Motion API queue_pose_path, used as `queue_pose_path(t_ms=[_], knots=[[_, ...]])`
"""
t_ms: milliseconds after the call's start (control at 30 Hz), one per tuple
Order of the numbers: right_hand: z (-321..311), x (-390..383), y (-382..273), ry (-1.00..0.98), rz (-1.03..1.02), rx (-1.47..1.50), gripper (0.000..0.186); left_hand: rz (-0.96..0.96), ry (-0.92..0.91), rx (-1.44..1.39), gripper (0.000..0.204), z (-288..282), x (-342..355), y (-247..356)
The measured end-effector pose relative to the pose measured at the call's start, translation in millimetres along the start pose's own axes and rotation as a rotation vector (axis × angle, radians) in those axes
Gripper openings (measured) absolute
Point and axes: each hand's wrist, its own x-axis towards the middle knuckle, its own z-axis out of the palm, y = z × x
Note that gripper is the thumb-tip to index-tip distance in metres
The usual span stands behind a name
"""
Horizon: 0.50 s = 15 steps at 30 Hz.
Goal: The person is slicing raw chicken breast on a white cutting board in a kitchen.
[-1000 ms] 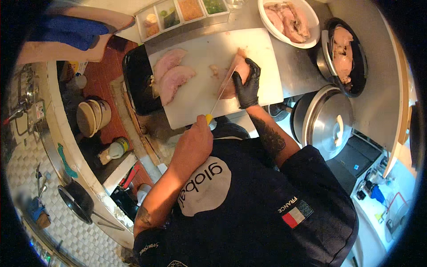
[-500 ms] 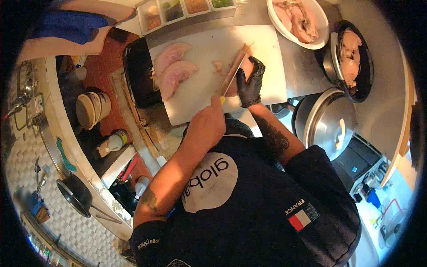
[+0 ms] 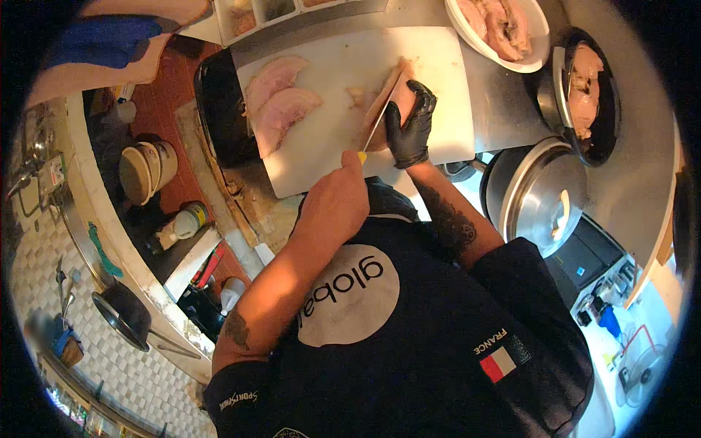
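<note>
**Anchoring right, steering left!**

Your white rectangular cutting board [image 3: 339, 58] is lying flat, giving firm backing. Two flat slices of pink meat [image 3: 286, 113] are resting toward its left, seemingly leaving you working space. A thick pink slab of meat [image 3: 401, 90] is lying right of centre; your black-gloved right hand [image 3: 410, 130] is clasping it, apparently stopping it slipping. Your bare left hand [image 3: 337, 193] is gripping the yellow-handled steel knife [image 3: 376, 131], its blade lying along the slab.
</note>
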Motion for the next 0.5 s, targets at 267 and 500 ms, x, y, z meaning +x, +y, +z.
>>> queue_pose_path(t_ms=[267, 500], knots=[[6, 2, 0, -0.007, -0.015, -0.012, 0.053, 0.078, 0.157, -0.039, 0.023, 10, 33, -2], [3, 3, -2, -0.032, -0.034, -0.035, 0.055, 0.014, 0.052, -0.062, 0.025, 20, 27, -16]])
